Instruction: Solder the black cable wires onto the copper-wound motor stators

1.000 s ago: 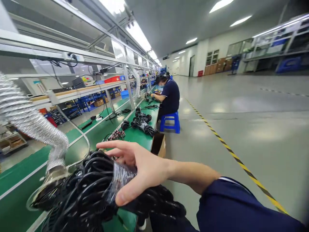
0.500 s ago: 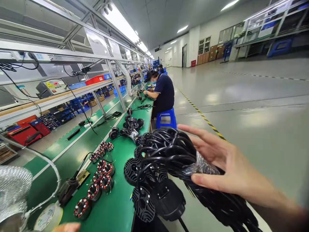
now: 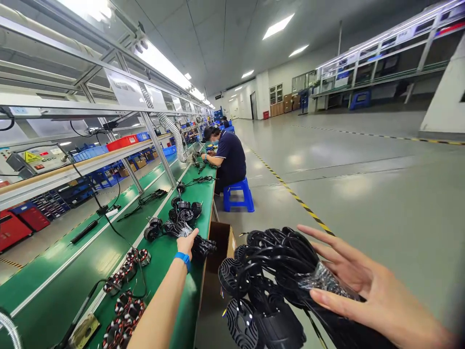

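My right hand (image 3: 366,295) grips a large bundle of black finned discs with black cables (image 3: 269,271) at its plastic-wrapped neck (image 3: 321,281), holding it out above the floor beside the bench. My left hand (image 3: 187,243), with a blue wristband (image 3: 183,259), reaches along the green workbench (image 3: 170,286). Its fingers close on the clear wrap of a similar black bundle (image 3: 198,245). More black finned discs (image 3: 183,212) lie just beyond it. Several red-and-white wound coil rings (image 3: 125,310) sit on the bench, left of my forearm.
An open cardboard box (image 3: 218,245) stands at the bench's right edge. Farther along, a co-worker (image 3: 228,157) sits on a blue stool (image 3: 238,196) working at the bench. A yellow-and-black tape line (image 3: 290,194) runs along the grey floor. Shelving and a silver duct hose (image 3: 174,138) line the bench.
The view has swung left and down, showing more of the bench. My left hand has moved out from the lower edge onto the bundle on the bench. My right hand still holds its bundle.
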Demonstrator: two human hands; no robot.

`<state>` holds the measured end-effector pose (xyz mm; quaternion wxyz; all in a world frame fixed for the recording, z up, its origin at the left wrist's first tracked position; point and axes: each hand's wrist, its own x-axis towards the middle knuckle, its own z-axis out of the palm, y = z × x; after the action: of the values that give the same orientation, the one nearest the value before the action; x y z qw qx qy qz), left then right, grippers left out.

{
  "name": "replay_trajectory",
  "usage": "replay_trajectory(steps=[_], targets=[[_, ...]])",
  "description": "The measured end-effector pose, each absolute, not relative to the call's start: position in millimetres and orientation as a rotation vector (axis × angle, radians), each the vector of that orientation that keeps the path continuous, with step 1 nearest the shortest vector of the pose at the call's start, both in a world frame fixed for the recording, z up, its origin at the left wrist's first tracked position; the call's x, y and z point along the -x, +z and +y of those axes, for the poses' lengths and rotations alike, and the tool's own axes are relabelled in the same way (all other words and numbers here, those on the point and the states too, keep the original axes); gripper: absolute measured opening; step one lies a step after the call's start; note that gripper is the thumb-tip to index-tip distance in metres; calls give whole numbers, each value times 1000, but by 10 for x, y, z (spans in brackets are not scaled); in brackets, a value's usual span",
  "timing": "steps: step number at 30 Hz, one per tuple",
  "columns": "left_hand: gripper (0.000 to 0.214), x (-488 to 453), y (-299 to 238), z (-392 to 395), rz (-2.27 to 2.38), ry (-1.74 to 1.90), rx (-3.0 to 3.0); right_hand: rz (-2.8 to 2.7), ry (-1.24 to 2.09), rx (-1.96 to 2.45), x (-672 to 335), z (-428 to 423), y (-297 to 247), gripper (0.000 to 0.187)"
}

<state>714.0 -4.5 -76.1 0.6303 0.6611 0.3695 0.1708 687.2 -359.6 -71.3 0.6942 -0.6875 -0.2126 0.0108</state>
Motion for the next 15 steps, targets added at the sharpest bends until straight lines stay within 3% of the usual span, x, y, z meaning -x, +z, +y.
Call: replay_trajectory(steps=[7, 15], targets=[[24, -7303, -656, 296, 888, 322, -1441, -441, -17, 1464, -7266, -3282, -392, 87], [8, -7115, 574, 1002, 736, 336, -1394, -619, -298, 1325, -8223, -2157, 45, 91]])
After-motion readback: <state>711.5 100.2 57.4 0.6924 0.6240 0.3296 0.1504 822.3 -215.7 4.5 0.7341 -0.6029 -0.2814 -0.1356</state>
